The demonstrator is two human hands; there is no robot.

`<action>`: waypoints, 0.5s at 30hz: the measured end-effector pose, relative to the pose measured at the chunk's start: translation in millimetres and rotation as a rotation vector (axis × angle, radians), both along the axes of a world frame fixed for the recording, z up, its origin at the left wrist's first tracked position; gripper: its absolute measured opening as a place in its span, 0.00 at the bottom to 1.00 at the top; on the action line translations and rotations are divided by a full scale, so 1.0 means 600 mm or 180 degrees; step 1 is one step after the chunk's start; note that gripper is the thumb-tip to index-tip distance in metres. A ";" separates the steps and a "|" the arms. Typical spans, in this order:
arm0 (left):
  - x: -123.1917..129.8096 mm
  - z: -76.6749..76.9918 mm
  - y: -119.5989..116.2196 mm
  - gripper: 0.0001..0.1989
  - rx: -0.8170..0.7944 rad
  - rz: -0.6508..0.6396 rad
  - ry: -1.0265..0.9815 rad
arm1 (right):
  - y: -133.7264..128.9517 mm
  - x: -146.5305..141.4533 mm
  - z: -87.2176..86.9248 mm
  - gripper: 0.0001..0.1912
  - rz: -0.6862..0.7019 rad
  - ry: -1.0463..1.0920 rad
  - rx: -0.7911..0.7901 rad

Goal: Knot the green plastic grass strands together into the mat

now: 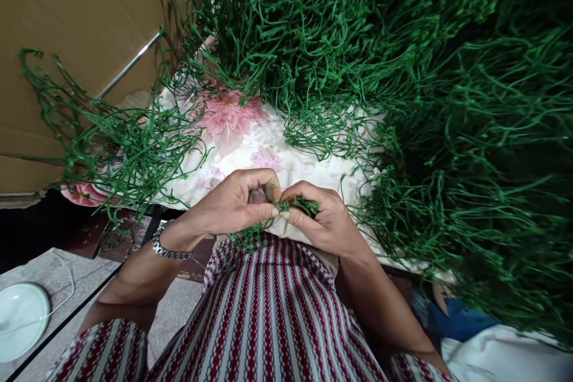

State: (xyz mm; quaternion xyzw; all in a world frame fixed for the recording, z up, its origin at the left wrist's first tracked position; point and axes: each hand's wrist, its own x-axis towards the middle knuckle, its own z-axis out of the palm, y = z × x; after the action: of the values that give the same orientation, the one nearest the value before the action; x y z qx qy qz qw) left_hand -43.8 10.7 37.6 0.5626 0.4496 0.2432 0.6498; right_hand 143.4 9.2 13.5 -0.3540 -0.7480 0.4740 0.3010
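The person's L hand [244, 203] and R hand [326, 218] meet almost tip to tip just above the lap of the striped clothing [277, 310], both pinched narrow on a small bunch of green stems [308, 206]. The bunch lies b/w the thumbs, long axis approx. sideways, L to R, w/ more of it tucked inside the R hand's curl; exact pinch pt. is hard to make out behind the fingers. Loose green ends [248, 239] hang under the L hand. The big pile [322, 54] sits ahead and to the R, nearer the R hand; the smaller heap [134, 152] is off L, nearer the L wrist w/ its watch [168, 245]. Flowered cloth [275, 131] lies b/w them.
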 end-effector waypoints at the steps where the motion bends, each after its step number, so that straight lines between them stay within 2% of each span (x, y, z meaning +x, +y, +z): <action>1: 0.000 0.000 0.000 0.04 -0.0006 -0.0006 -0.0013 | 0.000 0.000 0.000 0.06 0.0056 0.0063 -0.0172; 5: 0.009 -0.005 -0.005 0.03 0.0292 0.0253 0.0091 | 0.000 -0.004 -0.003 0.11 0.0074 0.0408 -0.0878; 7: 0.013 -0.008 -0.009 0.03 0.0509 0.0420 0.0181 | 0.000 -0.005 -0.004 0.12 -0.0068 0.0521 -0.0969; 9: 0.015 -0.012 -0.010 0.03 0.0565 0.0408 0.0117 | 0.001 -0.005 -0.003 0.11 -0.0081 0.0506 -0.0982; 15: 0.002 -0.020 -0.005 0.08 0.0053 0.0083 -0.0439 | 0.006 0.004 0.011 0.07 0.0545 -0.0039 -0.1015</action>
State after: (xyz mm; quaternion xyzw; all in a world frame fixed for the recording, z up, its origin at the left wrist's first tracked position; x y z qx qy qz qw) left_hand -42.5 7.8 25.6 0.5439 0.4090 0.2936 0.6713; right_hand 146.1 12.8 19.9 -0.3351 -0.6926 0.6083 0.1949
